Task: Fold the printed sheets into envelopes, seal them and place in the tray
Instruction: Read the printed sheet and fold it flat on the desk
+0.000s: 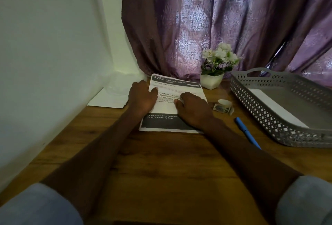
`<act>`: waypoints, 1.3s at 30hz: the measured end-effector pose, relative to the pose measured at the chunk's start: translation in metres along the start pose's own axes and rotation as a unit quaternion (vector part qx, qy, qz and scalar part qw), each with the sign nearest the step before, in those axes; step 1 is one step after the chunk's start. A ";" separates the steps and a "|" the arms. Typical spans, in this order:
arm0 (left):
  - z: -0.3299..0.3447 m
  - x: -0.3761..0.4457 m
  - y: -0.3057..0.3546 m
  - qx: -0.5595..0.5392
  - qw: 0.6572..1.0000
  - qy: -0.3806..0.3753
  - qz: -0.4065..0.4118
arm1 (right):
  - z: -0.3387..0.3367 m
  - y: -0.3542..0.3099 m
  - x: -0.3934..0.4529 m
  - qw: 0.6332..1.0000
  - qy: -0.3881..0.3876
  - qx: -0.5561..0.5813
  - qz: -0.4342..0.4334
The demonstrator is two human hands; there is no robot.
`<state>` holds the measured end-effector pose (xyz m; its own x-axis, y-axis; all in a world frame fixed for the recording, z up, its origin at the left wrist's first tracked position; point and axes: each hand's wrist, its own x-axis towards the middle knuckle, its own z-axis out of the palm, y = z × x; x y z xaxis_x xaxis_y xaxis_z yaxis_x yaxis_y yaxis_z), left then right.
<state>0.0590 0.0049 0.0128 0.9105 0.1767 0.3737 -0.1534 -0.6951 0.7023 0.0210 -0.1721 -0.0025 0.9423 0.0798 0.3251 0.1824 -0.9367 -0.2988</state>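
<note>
One worktop point(161, 170) carries everything I see: one grey perforated tray point(280, 117) at the right with one white envelope point(274, 106) lying inside, one printed sheet point(172, 99) in the middle, one flowerpot point(212, 81), one blue pen point(248, 133), one sticker roll point(223, 106). My left hand point(142, 97) and right hand point(194, 109) press flat on the sheet, fingers relaxed, grasping nothing.
</note>
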 end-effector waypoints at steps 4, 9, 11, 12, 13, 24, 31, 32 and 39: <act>-0.001 -0.001 0.002 -0.040 0.999 0.015 -0.003 | 0.001 0.000 0.000 1.000 -0.003 -0.016 0.000; -0.007 0.006 0.003 -0.154 0.988 0.020 -0.025 | 0.001 0.000 0.000 1.000 -0.002 -0.015 0.004; -0.007 0.009 0.004 -0.207 0.978 0.004 -0.020 | 0.000 -0.001 0.000 1.000 0.005 -0.020 0.003; -0.007 0.011 0.003 -0.230 0.973 0.000 -0.020 | -0.002 -0.001 0.000 1.000 0.017 -0.023 -0.001; -0.007 0.013 0.002 -0.248 0.968 -0.001 -0.024 | -0.003 0.000 0.000 0.999 0.035 -0.021 -0.006; -0.043 0.017 -0.004 -0.561 0.804 -0.153 -0.123 | -0.043 0.015 0.016 0.937 0.290 0.191 0.047; -0.045 0.001 0.002 -0.533 0.803 -0.234 -0.132 | -0.061 0.030 0.013 0.791 0.133 0.575 0.162; -0.044 0.001 0.002 -0.523 0.811 -0.227 -0.128 | -0.063 0.030 0.010 0.779 0.127 0.591 0.167; -0.042 0.005 0.002 -0.440 0.883 -0.124 -0.104 | -0.072 0.025 0.004 0.789 0.135 0.577 0.162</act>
<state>0.0472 0.0341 0.0414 0.9936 0.0028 0.1127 -0.1116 0.1655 0.9799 0.0087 -0.2198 0.0560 0.9260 -0.3220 0.1970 0.2256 0.0539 -0.9727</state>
